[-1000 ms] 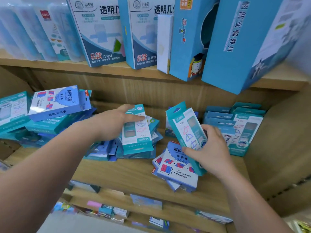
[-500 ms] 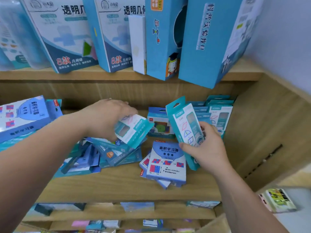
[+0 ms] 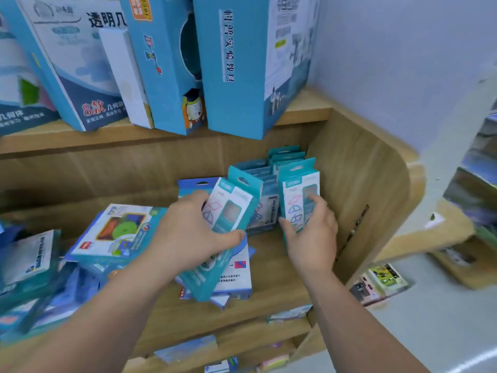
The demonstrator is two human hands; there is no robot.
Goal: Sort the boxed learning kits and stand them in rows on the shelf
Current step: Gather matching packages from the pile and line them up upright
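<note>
My left hand [image 3: 188, 232] grips a teal boxed kit [image 3: 228, 214], tilted, above a flat stack of blue-and-white kits [image 3: 236, 275] on the wooden shelf [image 3: 269, 254]. My right hand [image 3: 312, 232] holds another teal kit [image 3: 298, 195] upright against a row of standing teal kits [image 3: 285, 157] in the shelf's right back corner. A loose heap of blue and teal kits [image 3: 115, 232] lies at the left of the same shelf.
Tall blue boxes [image 3: 236, 65] stand on the upper shelf and overhang its edge. The shelf's wooden side wall [image 3: 357, 200] closes the right. Lower shelves [image 3: 188, 348] hold small packs. A few packs [image 3: 382, 281] lie on the floor to the right.
My left hand has carried its teal kit rightward from the heap toward the standing row. My right hand has moved its kit back and right, upright against the row. The camera turned right.
</note>
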